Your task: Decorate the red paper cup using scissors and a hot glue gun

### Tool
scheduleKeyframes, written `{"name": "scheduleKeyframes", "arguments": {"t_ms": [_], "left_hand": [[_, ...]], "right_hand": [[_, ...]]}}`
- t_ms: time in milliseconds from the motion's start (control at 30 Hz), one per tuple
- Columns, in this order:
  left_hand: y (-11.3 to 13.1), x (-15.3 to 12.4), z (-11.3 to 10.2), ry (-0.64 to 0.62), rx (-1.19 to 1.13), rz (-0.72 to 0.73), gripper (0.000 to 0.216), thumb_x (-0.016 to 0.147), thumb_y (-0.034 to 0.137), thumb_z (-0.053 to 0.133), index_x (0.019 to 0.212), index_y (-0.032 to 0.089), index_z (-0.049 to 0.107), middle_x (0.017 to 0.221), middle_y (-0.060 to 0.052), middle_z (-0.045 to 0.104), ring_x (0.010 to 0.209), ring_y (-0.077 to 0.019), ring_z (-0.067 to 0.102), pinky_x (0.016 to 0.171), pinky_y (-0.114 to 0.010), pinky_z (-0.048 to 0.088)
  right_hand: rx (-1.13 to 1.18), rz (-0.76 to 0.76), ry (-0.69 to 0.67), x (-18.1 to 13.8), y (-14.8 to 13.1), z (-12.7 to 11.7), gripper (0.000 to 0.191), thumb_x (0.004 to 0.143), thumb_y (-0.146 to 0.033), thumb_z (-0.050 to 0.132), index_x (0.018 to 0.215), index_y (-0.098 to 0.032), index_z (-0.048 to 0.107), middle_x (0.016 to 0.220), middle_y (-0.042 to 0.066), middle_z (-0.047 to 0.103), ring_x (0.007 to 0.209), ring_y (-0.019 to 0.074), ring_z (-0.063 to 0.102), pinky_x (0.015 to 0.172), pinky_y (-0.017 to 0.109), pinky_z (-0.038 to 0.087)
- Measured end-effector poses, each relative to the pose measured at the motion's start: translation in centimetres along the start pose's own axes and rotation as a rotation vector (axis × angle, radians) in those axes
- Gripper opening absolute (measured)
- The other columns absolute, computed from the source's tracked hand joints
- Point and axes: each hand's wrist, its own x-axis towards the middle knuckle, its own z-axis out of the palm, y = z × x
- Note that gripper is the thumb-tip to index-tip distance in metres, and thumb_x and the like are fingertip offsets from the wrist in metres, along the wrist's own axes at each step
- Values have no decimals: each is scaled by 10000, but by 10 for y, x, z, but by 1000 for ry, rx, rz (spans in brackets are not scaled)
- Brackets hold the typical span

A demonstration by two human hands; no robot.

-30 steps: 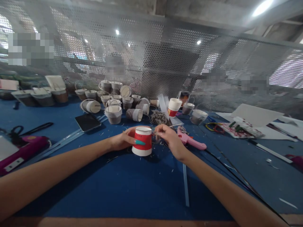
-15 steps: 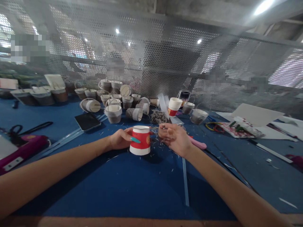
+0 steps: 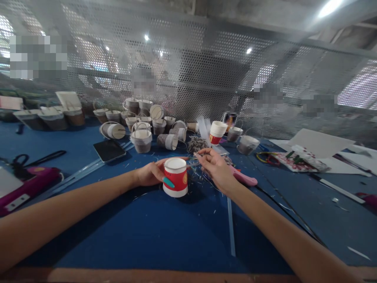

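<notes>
- Fingers of left hand (image 3: 149, 175): closed around cup (image 3: 179, 177).
- Right hand (image 3: 217, 168): fingertips bunched near cup; grip cannot be determined.
- Cup: wide end down, between hands; table (image 3: 165, 236) contact unclear.
- Strands (image 3: 196, 144): heaped beyond hands.

A white lamp (image 3: 330, 8) glares high beyond the far right corner of the desk (image 3: 132, 236); smaller lights (image 3: 146, 37) dot the mesh panel (image 3: 212, 70) past the far edge. The near edge sits dim, with soft shadow beside the right forearm (image 3: 273, 226). Wide-angle distortion stretches the sides, pixelation hides patches, and detail by the right fingers (image 3: 208, 160) blurs.
</notes>
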Motion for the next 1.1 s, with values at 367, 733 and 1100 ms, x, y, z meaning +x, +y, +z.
{"name": "scheduleKeyframes", "arguments": {"t_ms": [367, 733, 1100], "left_hand": [[7, 0, 4, -22, -55, -4, 747, 516, 75, 547, 1259, 145, 518, 1168, -65, 658, 1107, -285, 577, 946, -395, 408], [7, -2, -2, -56, -182, 19, 631, 652, 230, 587, 1267, 123, 493, 1222, -114, 623, 1054, -265, 612, 924, -406, 459], [6, -2, -3, -34, -223, -12, 584, 684, 330, 628, 1215, 104, 540, 1175, -129, 649, 981, -259, 645, 880, -384, 487]], "right_hand": [[-522, -183, 237, 12, 13, -19, 211, 788, -401, 572, 773, -194, 533, 709, 8, 547, 642, 157, 507, 625, 318, 415], [-822, -678, 646, -5, 4, -8, 227, 842, -270, 496, 1046, -216, 413, 1163, 108, 472, 1102, 237, 434, 947, 491, 328], [-480, -723, 139, -27, -1, 6, 274, 832, -181, 515, 1088, -255, 452, 1162, 90, 560, 1088, 240, 522, 907, 449, 396]]}}
